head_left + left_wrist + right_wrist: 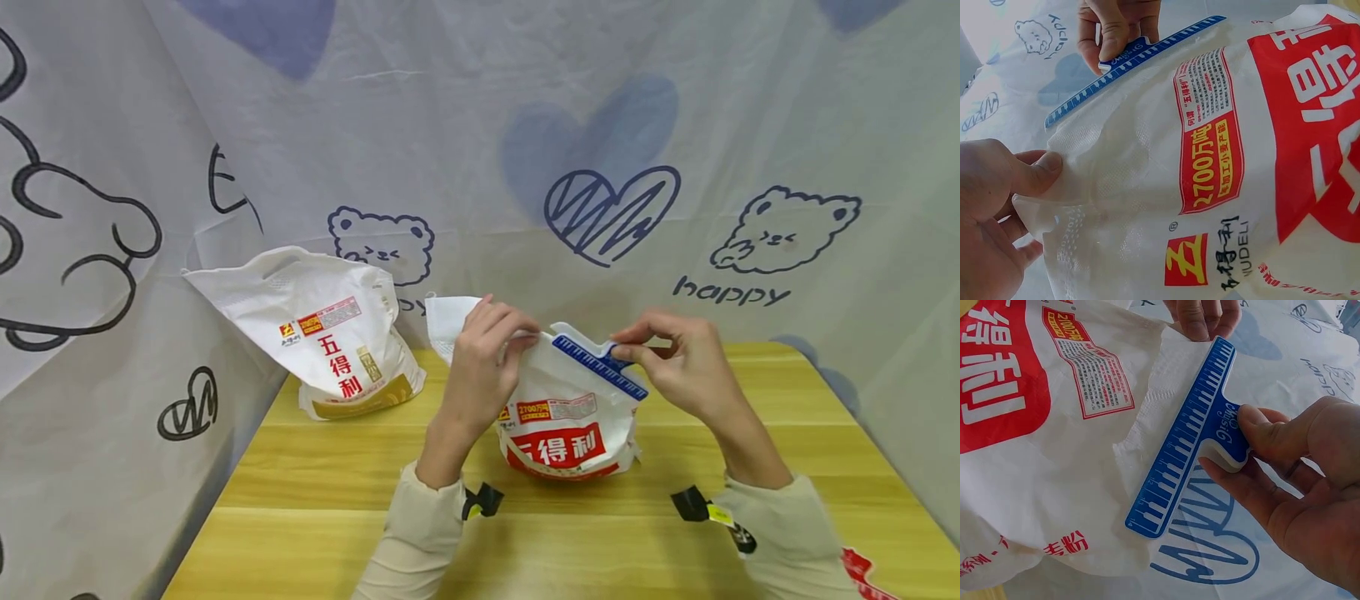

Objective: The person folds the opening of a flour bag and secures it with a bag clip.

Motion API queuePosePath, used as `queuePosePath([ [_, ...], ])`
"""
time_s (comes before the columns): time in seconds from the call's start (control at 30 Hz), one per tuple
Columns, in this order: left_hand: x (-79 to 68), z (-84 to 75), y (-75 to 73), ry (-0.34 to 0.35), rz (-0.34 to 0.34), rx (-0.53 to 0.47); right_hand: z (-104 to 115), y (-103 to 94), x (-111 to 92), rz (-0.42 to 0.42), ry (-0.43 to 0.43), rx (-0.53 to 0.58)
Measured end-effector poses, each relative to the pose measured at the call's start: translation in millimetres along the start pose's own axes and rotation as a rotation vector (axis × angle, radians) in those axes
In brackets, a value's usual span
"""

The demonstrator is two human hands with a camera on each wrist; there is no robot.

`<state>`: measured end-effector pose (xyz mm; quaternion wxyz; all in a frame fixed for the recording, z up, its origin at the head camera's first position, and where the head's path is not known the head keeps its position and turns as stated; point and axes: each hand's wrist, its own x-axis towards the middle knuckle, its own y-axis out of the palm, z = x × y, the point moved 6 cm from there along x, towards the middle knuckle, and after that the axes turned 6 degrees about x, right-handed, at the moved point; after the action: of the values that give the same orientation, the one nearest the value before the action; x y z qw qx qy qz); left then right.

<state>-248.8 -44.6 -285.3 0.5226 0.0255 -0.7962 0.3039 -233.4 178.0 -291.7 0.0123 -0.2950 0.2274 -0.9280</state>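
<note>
A white flour bag with a red label stands on the wooden table in front of me. Across its gathered top edge, on the right part, lies a blue clip with a piano-key pattern. My right hand pinches the clip's handle between thumb and fingers. The left hand pinches the left part of the bag's top edge, as the left wrist view also shows. Whether the clip's jaws are fully closed on the bag cannot be told.
A second white flour bag with a gold band leans at the back left, its top folded open to the left. Behind the table hangs a printed cloth. A red item lies at the front right edge.
</note>
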Motion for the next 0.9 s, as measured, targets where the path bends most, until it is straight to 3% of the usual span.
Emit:
queuePosePath([
  [0.5,1.1,-1.3,-0.2,0.016,-0.043,-0.020,-2.0,12.5,1.2,0.047,0.025,0.029],
  [0.9,5.1,-3.3,3.3,0.005,-0.039,-0.068,-6.3,13.2,0.8,0.060,0.055,0.041],
])
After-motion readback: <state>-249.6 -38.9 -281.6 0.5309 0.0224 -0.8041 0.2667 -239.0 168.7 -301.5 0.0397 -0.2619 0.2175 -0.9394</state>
